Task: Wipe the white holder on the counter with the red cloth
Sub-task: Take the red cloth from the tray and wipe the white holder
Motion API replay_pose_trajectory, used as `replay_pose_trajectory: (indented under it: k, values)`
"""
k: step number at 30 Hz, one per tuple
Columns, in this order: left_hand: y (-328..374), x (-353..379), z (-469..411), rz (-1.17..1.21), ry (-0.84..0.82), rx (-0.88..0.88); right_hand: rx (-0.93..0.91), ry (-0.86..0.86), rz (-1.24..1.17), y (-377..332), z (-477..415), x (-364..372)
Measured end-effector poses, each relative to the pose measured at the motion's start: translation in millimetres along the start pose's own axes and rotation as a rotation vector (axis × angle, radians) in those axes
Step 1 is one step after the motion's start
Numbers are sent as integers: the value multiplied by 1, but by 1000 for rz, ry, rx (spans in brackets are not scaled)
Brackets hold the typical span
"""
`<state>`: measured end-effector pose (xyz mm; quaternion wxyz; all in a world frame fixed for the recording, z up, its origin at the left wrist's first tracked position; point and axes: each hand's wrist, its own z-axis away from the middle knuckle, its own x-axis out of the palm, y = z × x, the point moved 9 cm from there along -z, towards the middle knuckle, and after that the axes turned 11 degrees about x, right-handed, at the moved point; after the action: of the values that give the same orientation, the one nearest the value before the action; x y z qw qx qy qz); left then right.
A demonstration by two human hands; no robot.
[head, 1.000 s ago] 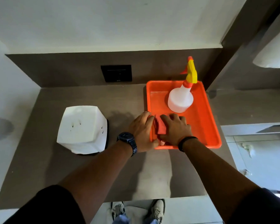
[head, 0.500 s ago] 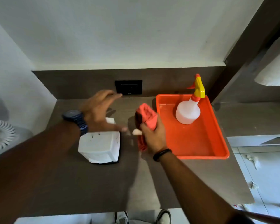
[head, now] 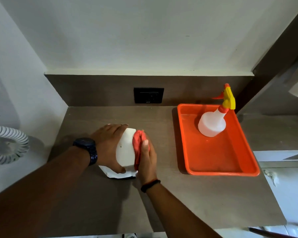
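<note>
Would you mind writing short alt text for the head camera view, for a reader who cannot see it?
A person's right hand presses a red cloth against the side of a white holder on a brown counter, while the left hand steadies it. To the right, a spray bottle stands in an orange tray.

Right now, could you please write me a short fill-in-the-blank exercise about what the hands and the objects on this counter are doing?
1. The right hand presses the ____ cloth against the white holder.
2. The left hand, steadying the holder, wears a ____ on its wrist.
3. The spray bottle stands inside the orange ____.
4. The holder sits on the brown ____.

Missing words: red; watch; tray; counter
</note>
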<state>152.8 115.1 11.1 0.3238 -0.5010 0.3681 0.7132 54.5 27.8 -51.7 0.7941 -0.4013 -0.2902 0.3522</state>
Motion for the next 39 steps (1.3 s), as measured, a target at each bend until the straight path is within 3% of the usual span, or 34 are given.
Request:
replay_pose_trajectory:
  k: [7,13,20,27,33,39]
  values:
    - [-2,3,1,-18,-28,-26,98,96,46,21,-12,-2]
    - [3,-1,0,18,-11,18,-20,61,51,-2,2,5]
    - [6,-5,4,-21,-22,-20,130,110,59,21,-13,-5]
    - [8,-6,0,-21,-17,18,-5,100,74,-5,-1,5]
    - [4,-3,5,1,-53,-44,127,115,81,11,-24,-2]
    - [9,-6,2,28,-51,0,-83,102,106,-7,5,5]
